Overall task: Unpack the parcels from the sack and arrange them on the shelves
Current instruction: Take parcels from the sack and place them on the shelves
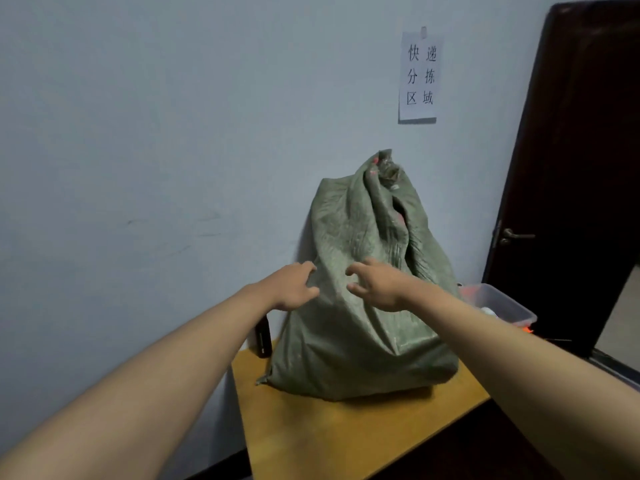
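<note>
A full green woven sack (360,341) stands upright on a wooden table (346,434), leaning against the wall. Its mouth at the top is bunched and twisted together, so the parcels inside are hidden. Both my arms reach forward to the sack's front at mid height. My left hand (294,287) is at the sack's left side with fingers curled against the fabric. My right hand (375,285) is just to its right, fingers and thumb bent toward the fabric. I cannot tell whether either hand has fabric in its grip.
A clear plastic bin (502,306) with small items sits behind the sack on the right. A dark door (571,168) stands at the right. A paper sign (419,76) hangs on the wall. A dark object (263,337) stands left of the sack.
</note>
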